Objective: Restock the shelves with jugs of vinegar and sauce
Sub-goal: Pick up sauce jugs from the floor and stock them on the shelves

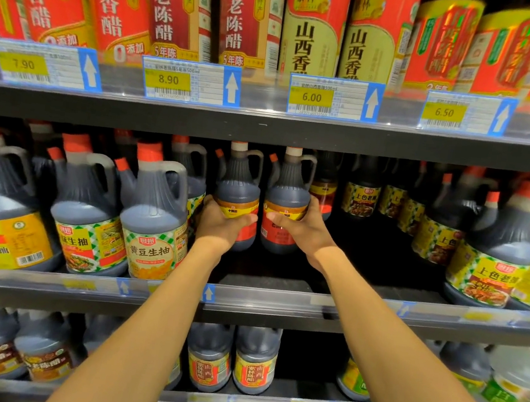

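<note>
A: Nearest, what are the hands doing?

B: Each grasps one jug. The left hand (220, 225) wraps the label band of the left vinegar jug (237, 194); the right hand (303, 229) clasps the right vinegar jug (287, 200). Low, wide grips probably steady the weight at arm's length.

A: Where do the jugs sit?

B: Upright, just beside each other, well back in a dark gap on the middle shelf (278, 297), whether resting or just above it I cannot tell. Handles point right, labels forward, likely so shoppers read them.

A: Why that gap?

B: Soy sauce jugs (154, 220) fill the left, dark soy jugs (497, 256) the right. Beyond, the top shelf's vinegar bottles (314, 30) stand over price tags (334, 98).
</note>
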